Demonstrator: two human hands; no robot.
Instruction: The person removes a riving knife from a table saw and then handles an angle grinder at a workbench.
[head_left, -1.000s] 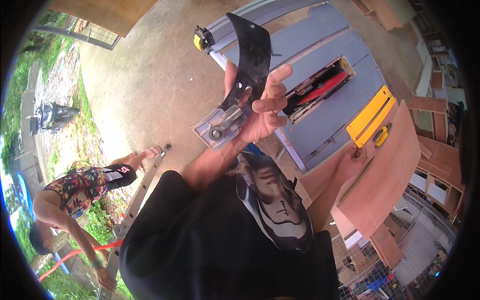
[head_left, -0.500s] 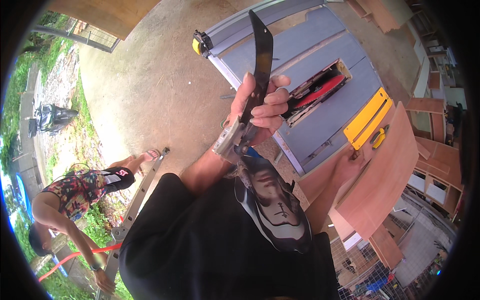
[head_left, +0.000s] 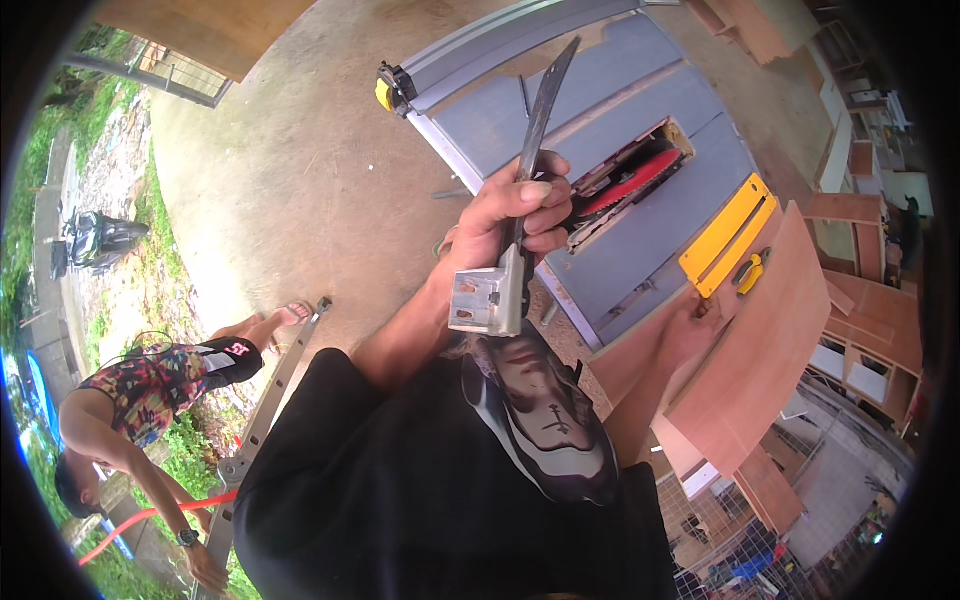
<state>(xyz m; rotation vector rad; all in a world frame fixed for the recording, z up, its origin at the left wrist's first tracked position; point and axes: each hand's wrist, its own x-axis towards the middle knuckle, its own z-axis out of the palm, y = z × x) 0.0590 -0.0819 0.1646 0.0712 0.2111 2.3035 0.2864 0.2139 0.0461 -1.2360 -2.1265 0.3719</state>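
Note:
My left hand (head_left: 520, 210) is closed around a riving knife (head_left: 548, 100), a dark curved metal blade with a silver bracket (head_left: 488, 300) at its lower end. It is raised in front of the table saw (head_left: 600, 115), narrow edge toward me. Beyond my fingers, the red saw blade (head_left: 635, 185) sits in the saw's uncovered slot. My right hand (head_left: 685, 335) rests low on a wooden board, fingers curled together; whatever they pinch is too small to make out. Just past those fingertips lies a yellow slotted insert plate (head_left: 725, 235), with yellow-and-black pliers (head_left: 752, 272) beside it.
A plywood sheet (head_left: 760, 345) stands to the right of my right hand. At left, another person (head_left: 150, 400) bends beside a metal ladder (head_left: 270, 410) and an orange-red hose (head_left: 150, 515). Wooden cabinets (head_left: 870, 330) fill the far right. A motorcycle (head_left: 100, 245) is parked outside.
My left hand has turned the riving knife from its broad face to its narrow edge, its tip swinging right. The bracket now faces me. My right hand stays nearly in place.

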